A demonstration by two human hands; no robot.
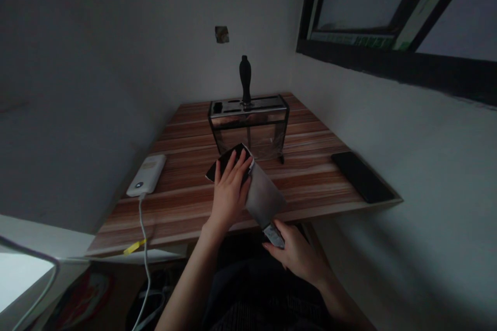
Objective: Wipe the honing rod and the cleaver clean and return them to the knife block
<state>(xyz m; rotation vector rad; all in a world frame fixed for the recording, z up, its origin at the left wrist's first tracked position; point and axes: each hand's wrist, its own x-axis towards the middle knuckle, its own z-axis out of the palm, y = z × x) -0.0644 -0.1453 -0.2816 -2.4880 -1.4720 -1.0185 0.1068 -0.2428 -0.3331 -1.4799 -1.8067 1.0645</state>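
In front of me a broad cleaver (264, 194) slants over the table's front edge, its grey blade pointing up and left. My right hand (297, 251) is closed around its handle (274, 236), which looks wrapped in something pale and shiny. My left hand (230, 191) holds a flat black piece with a pale rim (216, 169) at the blade's far end. Its fingers lie spread across the top; whether this piece is a sleeve or a cloth I cannot tell. Just beyond stands a clear-sided knife block (248, 137) with a black-handled tool (245, 78) upright in it.
The wood-grain table (186, 139) fits between two walls. On the left lies a white power bank (147, 175) with a cable (143, 227) hanging off the edge, near a yellow tag (134, 247). A dark phone (362, 177) lies at the right edge, below a window frame (388, 54).
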